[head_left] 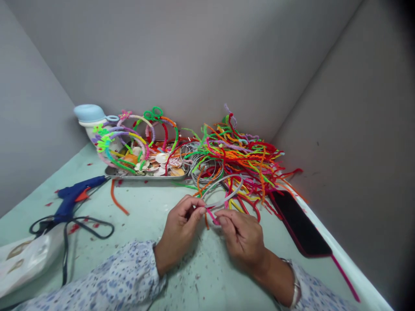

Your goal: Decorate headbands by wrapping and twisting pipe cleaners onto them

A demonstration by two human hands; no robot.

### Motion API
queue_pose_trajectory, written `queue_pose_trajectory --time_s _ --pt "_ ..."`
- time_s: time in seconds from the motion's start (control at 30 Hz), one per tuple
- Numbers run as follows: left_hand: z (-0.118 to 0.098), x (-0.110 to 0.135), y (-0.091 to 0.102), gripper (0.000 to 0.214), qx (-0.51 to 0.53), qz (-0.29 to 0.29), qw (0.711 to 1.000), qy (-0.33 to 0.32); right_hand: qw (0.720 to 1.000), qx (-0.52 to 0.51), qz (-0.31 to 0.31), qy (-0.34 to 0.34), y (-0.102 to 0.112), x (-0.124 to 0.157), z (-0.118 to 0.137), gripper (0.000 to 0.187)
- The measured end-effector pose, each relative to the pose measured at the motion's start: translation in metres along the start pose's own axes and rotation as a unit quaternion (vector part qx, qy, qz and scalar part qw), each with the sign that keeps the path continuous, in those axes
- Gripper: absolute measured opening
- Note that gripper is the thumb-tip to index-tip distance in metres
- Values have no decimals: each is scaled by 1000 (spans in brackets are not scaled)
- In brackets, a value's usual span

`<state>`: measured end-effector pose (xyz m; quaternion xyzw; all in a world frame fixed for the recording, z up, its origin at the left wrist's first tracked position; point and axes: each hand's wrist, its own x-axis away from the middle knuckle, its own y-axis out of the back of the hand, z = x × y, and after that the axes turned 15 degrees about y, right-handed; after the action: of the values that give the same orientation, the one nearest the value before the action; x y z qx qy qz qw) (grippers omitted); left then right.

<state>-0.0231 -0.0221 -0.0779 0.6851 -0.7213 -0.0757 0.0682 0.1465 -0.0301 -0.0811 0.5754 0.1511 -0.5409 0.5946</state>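
Between thumb and fingers, my left hand (182, 231) pinches the end of a pale grey headband (240, 185), whose loop points away from me. A short pink pipe cleaner (212, 216) runs from that end toward my right hand (241, 237), which is closed on it. Both hands are just above the table, close together. How the pipe cleaner joins the headband is hidden by my left fingertips. Behind the headband lies a big tangled pile of coloured pipe cleaners (243, 151), with several bare grey headband hoops (204, 166) at its left.
A metal tray (145, 177) holds shells and several wrapped headbands (129, 134). On the left lie a blue glue gun (69, 198) with its cord and a white plastic bag (32, 259). A light-blue-lidded bottle (90, 114) leans behind. A dark phone (303, 224) lies right.
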Motion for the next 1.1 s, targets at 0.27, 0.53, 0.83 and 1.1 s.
queue_pose_trajectory --time_s 0.27,0.53,0.83,1.1 --pt "0 -4 1 9 53 -6 998 34 996 13 -32 86 7 3 3 27" --pt "-1 -8 2 15 142 39 983 109 986 -78 137 -46 -10 2 -3 13" --pt "-1 -6 1 13 196 98 969 112 981 -144 17 -128 -10 3 -6 32" --pt "-1 -2 -2 10 145 115 980 69 993 -77 -9 -86 -7 -2 -8 19"
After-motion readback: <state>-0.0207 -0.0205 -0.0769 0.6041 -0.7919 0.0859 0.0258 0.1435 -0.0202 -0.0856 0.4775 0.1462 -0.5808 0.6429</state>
